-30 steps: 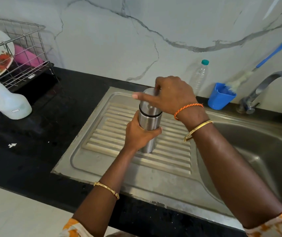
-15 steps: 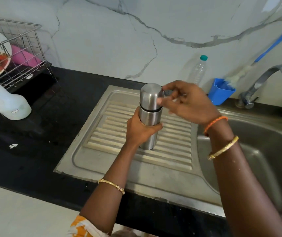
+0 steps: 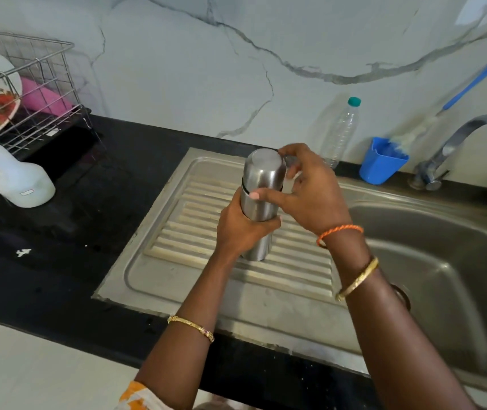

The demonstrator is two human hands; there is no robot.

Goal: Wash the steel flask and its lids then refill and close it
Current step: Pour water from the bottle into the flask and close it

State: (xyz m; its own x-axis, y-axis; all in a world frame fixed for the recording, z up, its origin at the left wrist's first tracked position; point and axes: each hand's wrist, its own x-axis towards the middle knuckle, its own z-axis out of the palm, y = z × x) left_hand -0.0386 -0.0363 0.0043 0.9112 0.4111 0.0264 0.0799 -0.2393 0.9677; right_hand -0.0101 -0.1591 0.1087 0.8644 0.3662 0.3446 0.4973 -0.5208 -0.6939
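While both hands (image 3: 272, 214) grip the flask (image 3: 261, 199) — upright on the ribbed drainboard (image 3: 177, 261) — black counter (image 3: 74, 220) surrounds.

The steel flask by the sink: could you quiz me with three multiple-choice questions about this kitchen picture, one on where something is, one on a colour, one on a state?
1. Where does the steel flask stand?
A. in the sink bowl
B. on the ribbed drainboard
C. in the wire rack

2. What colour is the cup beside the tap?
A. blue
B. red
C. yellow

3. Is the flask's steel cap on?
A. no, it lies on the counter
B. no, it is in the sink bowl
C. yes, it sits on top

Answers: 1 B, the left hand grips it upright on the drainboard. 2 A, the cup is plainly blue. 3 C, the right hand has its fingers round the seated cap.
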